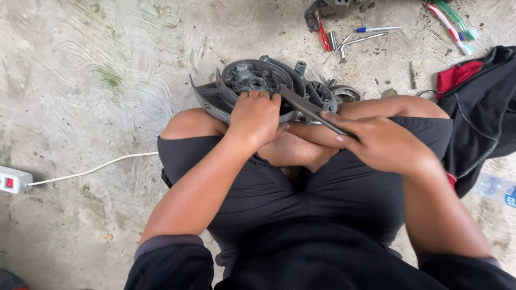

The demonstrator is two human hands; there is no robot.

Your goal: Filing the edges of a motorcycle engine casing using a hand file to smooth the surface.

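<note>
A grey metal engine casing (258, 80) with round recesses rests between my knees on the concrete floor. My left hand (256, 117) grips its near rim, fingers curled over the edge. My right hand (376, 140) holds a flat dark metal tool (306, 107), whose tip lies across the casing's right side next to a round bearing seat (322, 94). Both my legs in black shorts frame the casing.
Hand tools lie on the floor at the back: a red-handled tool (324, 37), an L-shaped wrench (359, 41), a blue-tipped screwdriver (376, 29), green and white tools (454, 24). A black and red garment (478, 102) and plastic bottle (497, 189) sit right. A white power strip (13, 180) lies left.
</note>
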